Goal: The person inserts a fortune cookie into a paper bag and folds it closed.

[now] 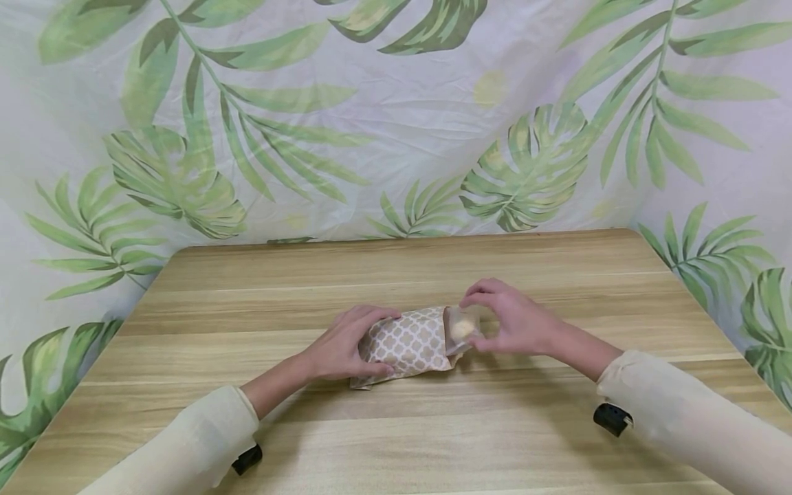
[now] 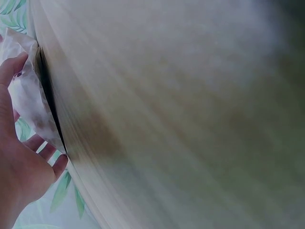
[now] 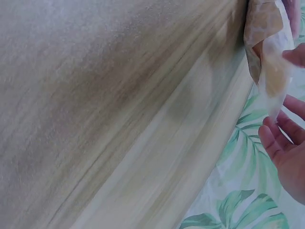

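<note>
A tan paper bag (image 1: 408, 342) with a white lattice print lies on its side on the table, its mouth facing right. My left hand (image 1: 349, 344) holds its closed end, thumb on the near side and fingers along the far side. Partly out of the mouth sticks a translucent packet (image 1: 463, 327) with something pale yellow inside; its other end is hidden in the bag. My right hand (image 1: 516, 317) holds this packet between thumb and fingers at its edges. In the right wrist view, the packet (image 3: 275, 81) hangs at the bag's opening (image 3: 257, 47).
The wood-grain table (image 1: 396, 440) reaches back to a leaf-printed cloth (image 1: 408, 137), which also hangs at both sides. Under each sleeve a black wrist device shows, one on the left (image 1: 247, 459) and one on the right (image 1: 612, 419).
</note>
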The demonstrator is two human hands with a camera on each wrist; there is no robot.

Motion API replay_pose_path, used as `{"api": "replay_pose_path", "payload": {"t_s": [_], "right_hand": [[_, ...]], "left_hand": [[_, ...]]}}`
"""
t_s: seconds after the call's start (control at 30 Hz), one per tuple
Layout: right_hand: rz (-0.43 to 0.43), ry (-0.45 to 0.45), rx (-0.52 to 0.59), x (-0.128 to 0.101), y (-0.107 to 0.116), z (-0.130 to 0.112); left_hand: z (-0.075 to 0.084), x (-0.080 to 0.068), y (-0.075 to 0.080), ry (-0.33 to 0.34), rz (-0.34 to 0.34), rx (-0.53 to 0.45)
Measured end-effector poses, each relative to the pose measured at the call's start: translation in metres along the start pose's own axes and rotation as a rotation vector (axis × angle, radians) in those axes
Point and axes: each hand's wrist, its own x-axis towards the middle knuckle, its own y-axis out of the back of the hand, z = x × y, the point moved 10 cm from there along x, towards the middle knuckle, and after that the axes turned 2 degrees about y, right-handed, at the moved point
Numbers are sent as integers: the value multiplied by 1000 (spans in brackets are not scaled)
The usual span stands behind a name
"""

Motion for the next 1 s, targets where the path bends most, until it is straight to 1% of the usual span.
{"api": "replay_pose_path", "payload": {"t_s": [0.1,0.23,0.4,0.57,0.67,0.73,0.9,1.0], "right_hand": [[3,38,-46,0,0,-5],[5,90,-78,1,1,-9],[-8,129,-68,2,-6,-16],[30,144,-57,5,-15,-22],[47,133,-55,7,-20,-24],[49,110,-29,7,-21,-24],[25,35,112,4,-17,-14],[26,9,170,0,-10,-7]], "left_hand": [[0,0,0,1,-1,1],[1,0,0,0,-3,2],[1,0,1,-1,-2,8],[1,0,0,1,-5,11],[1,1,0,6,-10,10],[1,1,0,9,-11,11],[1,1,0,5,-6,9],[0,0,-1,-6,3,12]]}}
